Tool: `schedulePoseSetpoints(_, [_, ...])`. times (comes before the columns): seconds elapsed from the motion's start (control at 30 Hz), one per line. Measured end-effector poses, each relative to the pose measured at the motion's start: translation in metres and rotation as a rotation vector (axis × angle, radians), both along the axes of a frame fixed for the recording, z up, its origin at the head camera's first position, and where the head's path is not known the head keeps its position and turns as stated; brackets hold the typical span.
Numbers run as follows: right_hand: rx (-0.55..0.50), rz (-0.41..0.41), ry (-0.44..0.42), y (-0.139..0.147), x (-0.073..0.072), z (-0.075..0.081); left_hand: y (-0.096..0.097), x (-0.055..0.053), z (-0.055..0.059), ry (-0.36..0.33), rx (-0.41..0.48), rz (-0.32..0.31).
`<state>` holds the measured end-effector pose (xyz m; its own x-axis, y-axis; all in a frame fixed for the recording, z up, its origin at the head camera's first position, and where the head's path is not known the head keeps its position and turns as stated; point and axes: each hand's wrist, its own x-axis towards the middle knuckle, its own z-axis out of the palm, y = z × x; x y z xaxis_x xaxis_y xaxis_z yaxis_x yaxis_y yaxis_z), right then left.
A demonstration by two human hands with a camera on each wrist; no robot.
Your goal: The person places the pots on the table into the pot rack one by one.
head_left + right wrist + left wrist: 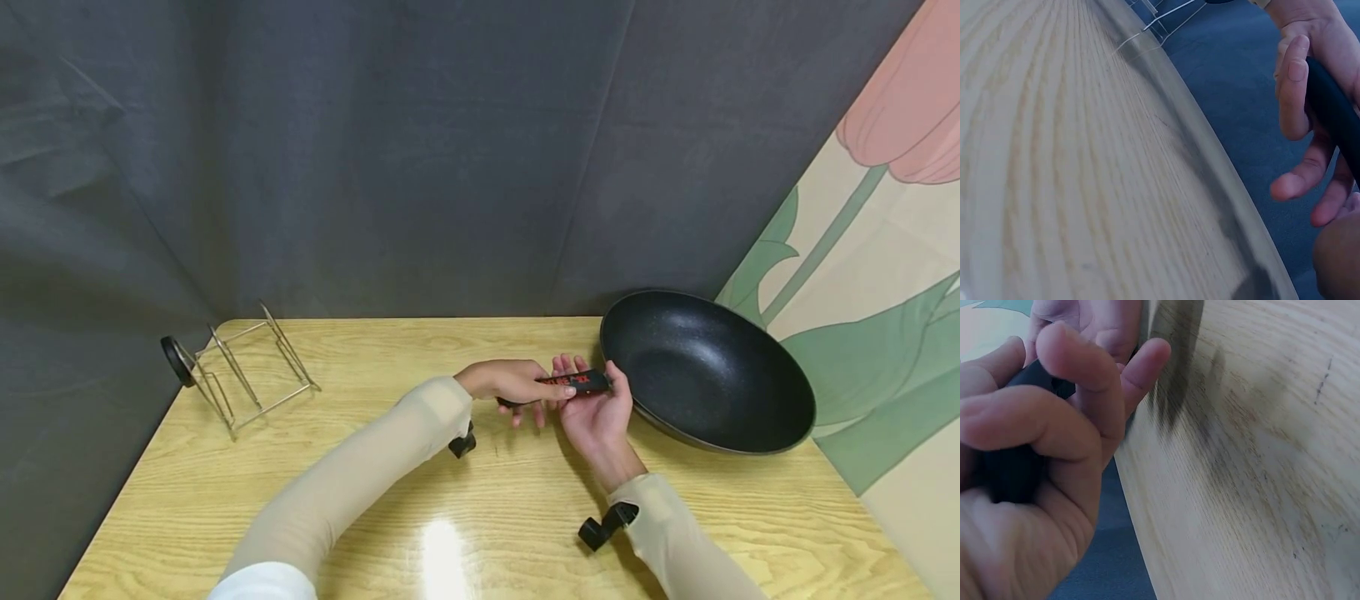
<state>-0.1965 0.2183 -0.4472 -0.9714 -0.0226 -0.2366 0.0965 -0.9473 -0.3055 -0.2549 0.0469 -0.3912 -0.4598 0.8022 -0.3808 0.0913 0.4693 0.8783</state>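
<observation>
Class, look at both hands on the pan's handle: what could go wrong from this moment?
1. The pan lies near the table's right edge; a loose grip could let it slide off.
2. The left hand and right hand crowd the short handle, so fingers might be pinched.

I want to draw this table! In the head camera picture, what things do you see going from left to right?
Wire rack → left hand → right hand, both hands holding the pan's handle → black frying pan.
</observation>
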Motion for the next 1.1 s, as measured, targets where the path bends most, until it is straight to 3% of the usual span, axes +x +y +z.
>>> schedulePoseSetpoints(0.53, [-0.24,-0.079,0.019,0.0,-0.013,0.001,0.006,-0.004,-0.002,-0.119,-0.002,0.038])
schedulePoseSetpoints(0.8, [-0.246,-0.06,0.026,0.003,-0.01,0.002,0.006,-0.002,-0.009,-0.132,0.07,0.057])
schedulePoseSetpoints(1.1, [-0.359,-0.033,-0.035,0.003,-0.008,0.009,0.003,0.006,-0.012,-0.126,0.107,0.07])
